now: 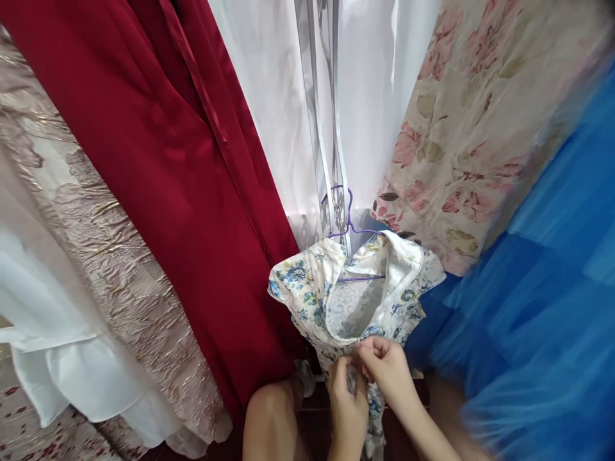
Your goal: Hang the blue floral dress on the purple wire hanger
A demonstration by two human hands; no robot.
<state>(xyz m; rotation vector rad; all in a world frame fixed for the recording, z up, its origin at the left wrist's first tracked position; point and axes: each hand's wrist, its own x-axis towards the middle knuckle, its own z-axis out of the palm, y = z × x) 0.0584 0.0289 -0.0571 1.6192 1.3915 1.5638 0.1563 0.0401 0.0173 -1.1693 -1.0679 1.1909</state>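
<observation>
A white dress with blue and yellow flowers hangs on a purple wire hanger, its V-shaped neckline facing me. At the bottom of that neckline my right hand is closed, thumb and fingers pinching the edge of the cloth. Just below and to the left, my left hand is closed on the dress front, its fingertips close to the right hand's. Whatever small part lies between the fingertips is hidden. The lower part of the dress drops behind my hands.
Long garments hang all around: a dark red satin one, a pink textured one and white cloth at left, a pink-flowered one and blue tulle at right. White straps hang behind the hanger. My bare knee is below.
</observation>
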